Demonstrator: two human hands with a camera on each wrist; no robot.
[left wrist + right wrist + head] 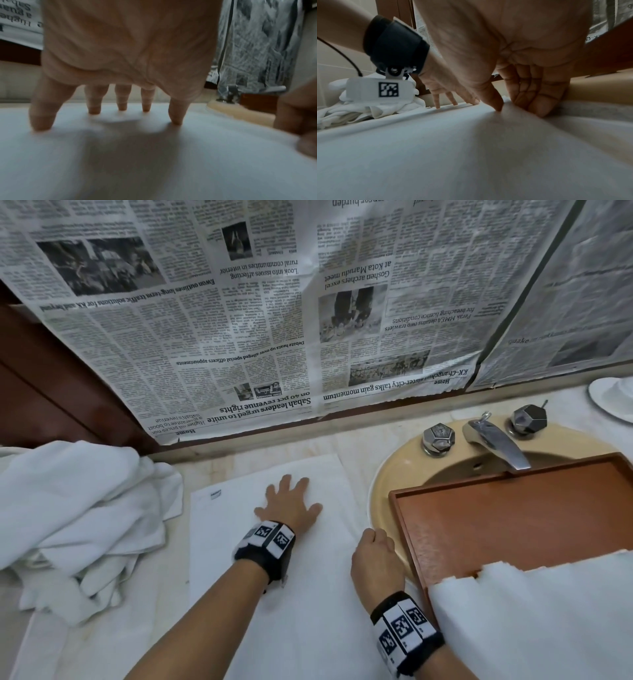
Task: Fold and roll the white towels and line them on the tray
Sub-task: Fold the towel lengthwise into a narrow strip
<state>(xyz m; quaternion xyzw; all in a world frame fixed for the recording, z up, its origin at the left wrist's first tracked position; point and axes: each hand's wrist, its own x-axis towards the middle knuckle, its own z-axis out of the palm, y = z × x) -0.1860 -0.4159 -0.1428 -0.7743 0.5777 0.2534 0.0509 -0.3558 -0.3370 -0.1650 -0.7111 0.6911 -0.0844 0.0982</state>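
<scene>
A white towel (274, 594) lies spread flat on the counter in front of me. My left hand (291, 508) rests on its far half with the fingers splayed, and the left wrist view shows the fingertips (121, 106) pressing into the cloth (154, 162). My right hand (375, 553) is at the towel's right edge, beside the sink. There the thumb and fingers (517, 108) pinch up a ridge of the towel (453, 148). To the right, a brown wooden tray (513, 518) lies across the sink, with white towels (531, 611) in its near end.
A heap of loose white towels (78, 508) sits on the counter at the left. The beige sink (383, 474) with its chrome tap (493, 443) lies under the tray. Newspaper (239, 320) covers the wall behind, and a white dish (613, 398) stands at the far right.
</scene>
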